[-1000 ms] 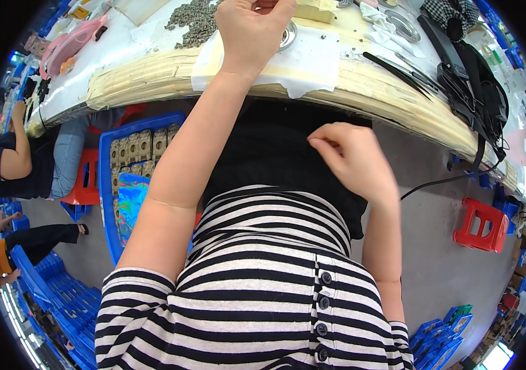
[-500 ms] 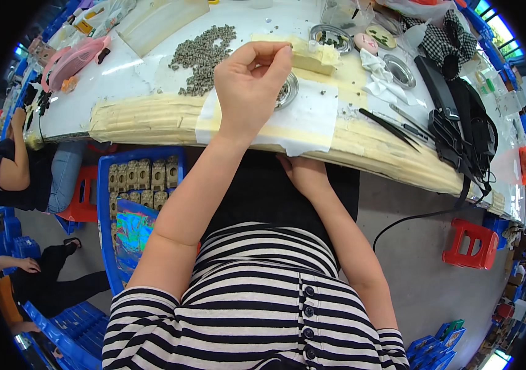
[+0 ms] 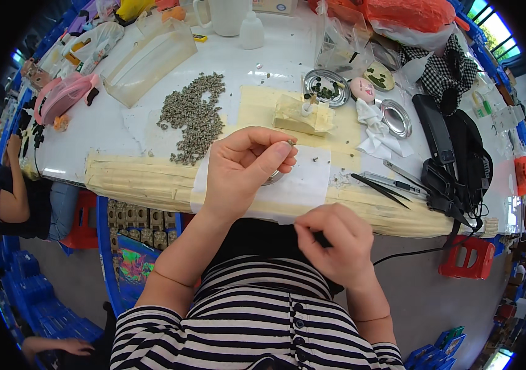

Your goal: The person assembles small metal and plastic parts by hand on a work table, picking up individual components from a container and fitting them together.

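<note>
My left hand (image 3: 244, 169) is raised over the white sheet (image 3: 309, 179) at the table's front edge. Between its thumb and forefinger it pinches a small grey metal-looking part (image 3: 290, 142). Most of a round metal dish (image 3: 273, 178) is hidden beneath that hand. My right hand (image 3: 337, 243), slightly blurred, hovers off the table edge, fingers curled in toward the thumb; whether anything is in them cannot be made out. A big heap of similar grey parts (image 3: 195, 117) lies left of my left hand. Just beyond it sits a yellowish wrapped block (image 3: 303, 115).
Black tweezers (image 3: 380, 190) and a craft knife (image 3: 392, 182) lie at the right. Behind are a dish of dark green pieces (image 3: 326, 87), a crumpled tissue (image 3: 377, 132) and an empty metal dish (image 3: 396, 118). A black cable (image 3: 414, 252) hangs off the table. A co-worker sits at left.
My left hand has come lower over the sheet, still pinching. My right hand has risen from under the table edge into the open. The view has tilted up, showing more of the table's back.
</note>
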A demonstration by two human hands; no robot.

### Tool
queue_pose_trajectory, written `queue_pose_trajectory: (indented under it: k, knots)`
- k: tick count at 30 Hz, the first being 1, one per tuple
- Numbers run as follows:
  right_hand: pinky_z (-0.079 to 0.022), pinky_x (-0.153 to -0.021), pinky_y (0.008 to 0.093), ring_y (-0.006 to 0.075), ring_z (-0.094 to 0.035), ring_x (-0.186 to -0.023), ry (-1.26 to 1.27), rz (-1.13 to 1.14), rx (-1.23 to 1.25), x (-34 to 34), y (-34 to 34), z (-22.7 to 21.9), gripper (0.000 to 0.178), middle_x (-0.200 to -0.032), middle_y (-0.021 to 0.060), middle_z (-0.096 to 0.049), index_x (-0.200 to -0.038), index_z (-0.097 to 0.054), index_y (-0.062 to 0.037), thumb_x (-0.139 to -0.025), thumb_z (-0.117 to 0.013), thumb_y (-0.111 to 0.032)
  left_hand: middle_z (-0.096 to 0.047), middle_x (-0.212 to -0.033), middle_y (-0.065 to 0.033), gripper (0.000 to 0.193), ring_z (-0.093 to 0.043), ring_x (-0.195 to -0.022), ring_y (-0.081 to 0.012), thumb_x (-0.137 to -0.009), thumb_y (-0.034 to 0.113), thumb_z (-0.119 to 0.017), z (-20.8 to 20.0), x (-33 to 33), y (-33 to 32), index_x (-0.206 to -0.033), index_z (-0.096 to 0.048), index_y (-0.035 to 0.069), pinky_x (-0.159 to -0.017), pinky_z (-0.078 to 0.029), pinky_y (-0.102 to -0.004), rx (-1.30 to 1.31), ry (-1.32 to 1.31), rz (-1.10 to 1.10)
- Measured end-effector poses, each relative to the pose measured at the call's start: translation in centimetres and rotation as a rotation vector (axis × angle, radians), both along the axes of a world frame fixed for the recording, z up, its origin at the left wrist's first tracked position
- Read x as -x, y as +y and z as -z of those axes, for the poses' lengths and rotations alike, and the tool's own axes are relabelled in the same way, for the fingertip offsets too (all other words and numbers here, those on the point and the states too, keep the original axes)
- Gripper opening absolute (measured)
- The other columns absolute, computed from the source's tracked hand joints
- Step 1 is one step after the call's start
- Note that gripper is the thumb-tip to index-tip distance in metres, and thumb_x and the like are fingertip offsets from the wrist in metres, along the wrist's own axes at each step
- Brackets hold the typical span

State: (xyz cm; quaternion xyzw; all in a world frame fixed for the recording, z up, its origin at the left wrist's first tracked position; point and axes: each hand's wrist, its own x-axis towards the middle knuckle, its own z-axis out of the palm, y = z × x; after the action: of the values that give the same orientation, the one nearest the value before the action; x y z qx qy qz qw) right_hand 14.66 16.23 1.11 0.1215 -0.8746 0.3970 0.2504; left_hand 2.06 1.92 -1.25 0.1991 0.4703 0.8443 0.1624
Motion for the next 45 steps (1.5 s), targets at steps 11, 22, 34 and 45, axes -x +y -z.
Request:
queue_pose_trajectory:
  k: [11, 22, 34, 45]
  knots:
    - [-0.047, -0.061, 0.0342, 0.0219, -0.057, -0.072, -0.003, 0.223, -0.241, 4.3, 3.1, 1.3, 0.019, -0.080, 0.0042, -0.060, -0.089, -0.070, -0.0062, -0.072, -0.077, -0.001, -0.068, -0.096, -0.0103, 0.013, -0.066, -0.085, -0.0115, -0.093, -0.004, -0.064, -0.9, 0.4, -0.6, -0.105, -0.066, -0.009, -0.076, -0.056, -0.0238, 0.103, 0.068, 0.055]
    - [-0.046, -0.061, 0.0316, 0.0215, -0.059, -0.071, -0.010, 0.308, -0.029, 3.5, 3.9, 0.4, 0.024, -0.080, 0.0059, -0.064, -0.090, -0.072, -0.0039, -0.069, -0.079, 0.004, -0.068, -0.096, -0.0115, 0.015, -0.066, -0.085, -0.0126, -0.086, -0.008, -0.068, -1.2, 0.2, -1.0, -0.101, -0.070, -0.007, -0.077, -0.055, -0.0236, 0.287, 0.188, -0.056]
    - [-0.052, -0.067, 0.0318, 0.0212, -0.065, -0.078, -0.005, -0.260, 0.551, 2.3, 0.5, -5.2, 0.024, -0.092, 0.0083, -0.069, -0.101, -0.074, -0.0023, -0.077, -0.075, -0.001, -0.068, -0.092, -0.0098, 0.014, -0.065, -0.082, -0.0114, -0.083, -0.008, -0.069, -1.4, -0.5, -0.5, -0.097, -0.071, -0.005, -0.073, -0.054, -0.0223, 0.329, 0.203, -0.077]
    - [-0.051, -0.090, 0.0391, 0.0306, -0.065, -0.108, 0.506, -0.575, 1.011, 2.3, -4.7, -4.9, 0.025, -0.120, 0.0103, -0.070, -0.111, -0.074, -0.0048, -0.097, -0.059, -0.019, -0.068, -0.092, -0.0109, 0.018, -0.062, -0.080, -0.0120, -0.081, -0.010, -0.070, -1.9, -1.2, -0.9, -0.098, -0.071, -0.005, -0.073, -0.050, -0.0235, 0.298, 0.221, -0.081]
